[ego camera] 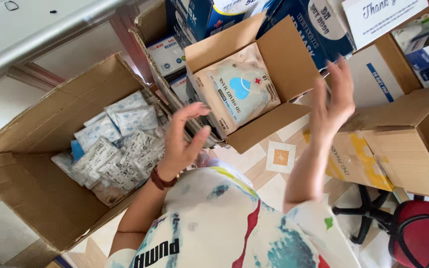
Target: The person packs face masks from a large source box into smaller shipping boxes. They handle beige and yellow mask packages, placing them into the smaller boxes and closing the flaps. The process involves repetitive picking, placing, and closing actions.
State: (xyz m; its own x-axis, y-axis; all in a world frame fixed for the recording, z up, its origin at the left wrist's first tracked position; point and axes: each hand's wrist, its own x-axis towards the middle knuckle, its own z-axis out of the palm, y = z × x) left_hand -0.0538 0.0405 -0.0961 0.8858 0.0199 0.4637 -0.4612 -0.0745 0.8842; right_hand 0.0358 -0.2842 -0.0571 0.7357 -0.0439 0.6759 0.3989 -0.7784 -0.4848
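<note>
A patterned white shirt (pixel 224 228) is filling the bottom of the view, nearest the camera, and both bare forearms are rising out of it. The left hand (pixel 182 141) is hovering with its fingers curled and loosely apart, gripping nothing, a brown wrist strap (pixel 162 179) sitting just below it. The right hand (pixel 333 97) is hanging higher up, fingers stretched and spread, also holding nothing.

Between the two hands a small open cardboard box (pixel 274 64) is lying tilted, its flaps folded out. Inside it a white mask packet (pixel 239 92) with a blue heart shape and a small red cross is showing face up, seemingly on top of more packets. The left hand is floating just beside the box's near-left flap; the right hand is hovering just beside its right flap. Whether either is touching the cardboard cannot be told.

To the left a large open carton (pixel 45 149) is standing on the tiled floor (pixel 280 158), holding a loose heap of small white and blue packets (pixel 117 149). To the right another brown carton (pixel 403 144) is lying with its flap open. Blue printed boxes (pixel 319 30) are stacked behind the small box. At the lower right a red stool (pixel 420 238) on a black base is standing.
</note>
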